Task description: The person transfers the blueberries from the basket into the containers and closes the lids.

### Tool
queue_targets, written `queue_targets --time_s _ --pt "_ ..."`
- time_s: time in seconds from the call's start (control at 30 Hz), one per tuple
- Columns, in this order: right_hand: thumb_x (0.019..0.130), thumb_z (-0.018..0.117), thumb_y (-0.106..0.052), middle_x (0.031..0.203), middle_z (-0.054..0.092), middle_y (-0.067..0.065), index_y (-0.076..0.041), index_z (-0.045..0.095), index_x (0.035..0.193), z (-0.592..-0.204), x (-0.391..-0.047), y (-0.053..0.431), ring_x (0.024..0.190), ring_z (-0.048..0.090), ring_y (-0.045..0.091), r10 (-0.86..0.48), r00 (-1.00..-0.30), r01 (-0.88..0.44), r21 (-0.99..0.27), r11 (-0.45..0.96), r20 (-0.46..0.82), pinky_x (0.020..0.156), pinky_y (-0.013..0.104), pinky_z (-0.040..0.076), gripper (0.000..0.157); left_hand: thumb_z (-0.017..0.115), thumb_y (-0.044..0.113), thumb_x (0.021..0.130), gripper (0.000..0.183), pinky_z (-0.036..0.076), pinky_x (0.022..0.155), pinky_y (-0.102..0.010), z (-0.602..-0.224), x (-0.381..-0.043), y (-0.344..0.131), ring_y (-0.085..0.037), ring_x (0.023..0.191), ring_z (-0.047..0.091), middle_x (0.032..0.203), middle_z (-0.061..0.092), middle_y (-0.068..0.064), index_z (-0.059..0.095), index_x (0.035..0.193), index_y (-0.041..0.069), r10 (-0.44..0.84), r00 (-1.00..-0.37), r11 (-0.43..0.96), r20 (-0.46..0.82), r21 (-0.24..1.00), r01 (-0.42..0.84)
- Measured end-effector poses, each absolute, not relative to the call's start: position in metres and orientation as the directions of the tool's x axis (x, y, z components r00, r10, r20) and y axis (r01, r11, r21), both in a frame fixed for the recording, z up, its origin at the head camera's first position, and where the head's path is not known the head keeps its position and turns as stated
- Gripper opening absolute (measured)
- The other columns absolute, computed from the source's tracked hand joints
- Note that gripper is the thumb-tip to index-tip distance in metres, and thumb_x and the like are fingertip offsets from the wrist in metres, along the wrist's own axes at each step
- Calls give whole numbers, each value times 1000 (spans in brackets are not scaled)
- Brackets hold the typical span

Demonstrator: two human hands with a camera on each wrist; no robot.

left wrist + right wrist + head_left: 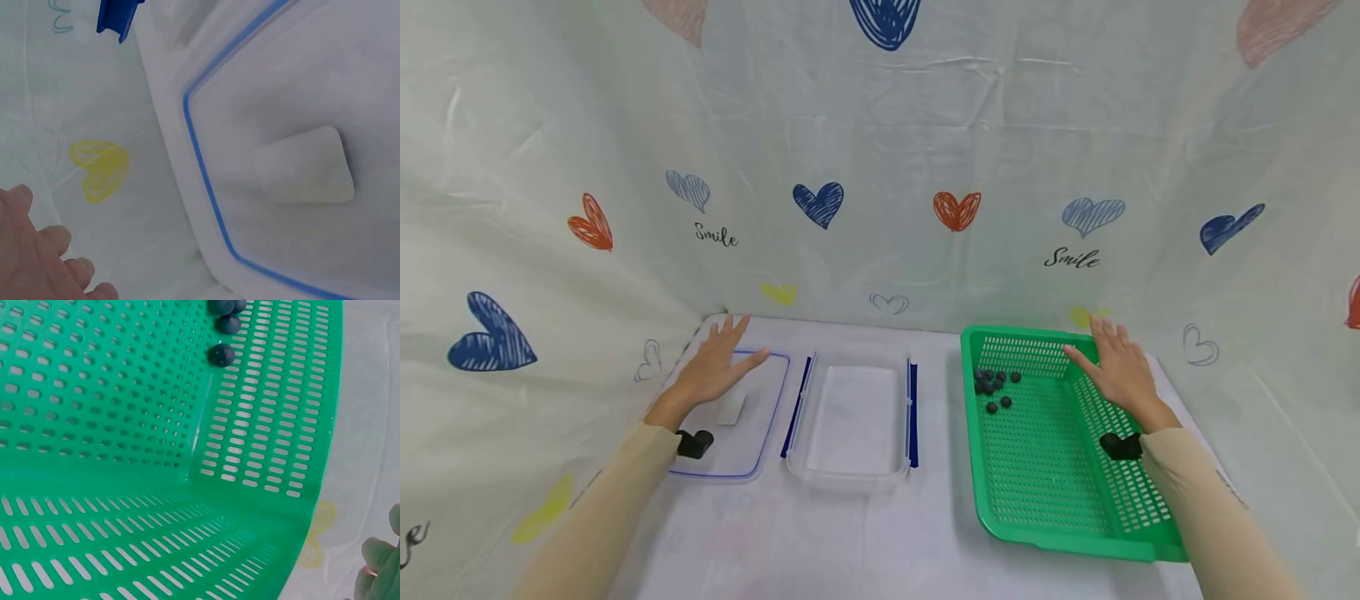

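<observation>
On the table (940,517) sit a green basket (1052,475), clear box (853,425) and lid (756,442), my left hand (709,371) spread loose over the lid, my right hand (1123,375) spread loose over the basket's edge, dark berries (989,388) at its far left, a heart sheet (880,125) behind.

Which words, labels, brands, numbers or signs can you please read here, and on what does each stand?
"Smile": patterned sheet, left of centre.
"Smile": the same sheet, right of centre.
Sheet, lower left in head view: lettering cut off, unreadable.
Beside left sleeve and right sleeve: dark marks, mostly hidden, unreadable.
White patch within the outline of the blue-edged lid: no writing visible.
Clear container, green basket: no text visible.
</observation>
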State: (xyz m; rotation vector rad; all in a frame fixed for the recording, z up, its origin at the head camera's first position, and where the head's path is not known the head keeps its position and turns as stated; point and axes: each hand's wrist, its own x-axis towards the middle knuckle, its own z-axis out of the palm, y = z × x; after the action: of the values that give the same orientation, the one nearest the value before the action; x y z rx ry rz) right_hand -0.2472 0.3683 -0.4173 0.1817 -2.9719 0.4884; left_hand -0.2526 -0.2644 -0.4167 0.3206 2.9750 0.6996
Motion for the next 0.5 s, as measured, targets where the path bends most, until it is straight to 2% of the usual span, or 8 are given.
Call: queue_targets --time_s 0.13,0.23,0.37,0.5 --pt "106 41 -49 158 9 36 6 7 157 -412 -246 364 143 -1 55 -138 -980 -184 -390 902 144 109 75 9 82 38 64 100 89 -1 106 -79 -414 -251 -256 -47 145 -15 163 -15 -19 -5 160 15 238 -969 824 -64 541 167" --pt "106 43 -44 159 6 34 6 6 157 -408 -244 361 144 -3 53 -164 -978 -205 -471 858 128 108 76 8 80 39 64 100 88 1 106 -79 -413 -250 -250 -46 146 -13 163 -15 -17 -8 160 20 259 -963 776 -79 611 159" --pt "106 45 -43 161 2 30 -1 2 159 -407 -243 357 145 -1 51 -169 -982 -190 -545 817 89 109 75 8 80 40 62 101 86 5 111 -74 -413 -248 -244 -46 147 -3 165 -10 -15 -10 160 24 279 -956 723 -87 675 150" --pt "106 45 -45 161 5 29 -8 1 160 -409 -241 355 142 9 55 -165 -985 -164 -562 811 50 109 74 14 79 44 61 100 88 12 111 -72 -417 -247 -238 -49 146 8 166 -3 -15 -10 160 25 278 -954 703 -110 700 124"
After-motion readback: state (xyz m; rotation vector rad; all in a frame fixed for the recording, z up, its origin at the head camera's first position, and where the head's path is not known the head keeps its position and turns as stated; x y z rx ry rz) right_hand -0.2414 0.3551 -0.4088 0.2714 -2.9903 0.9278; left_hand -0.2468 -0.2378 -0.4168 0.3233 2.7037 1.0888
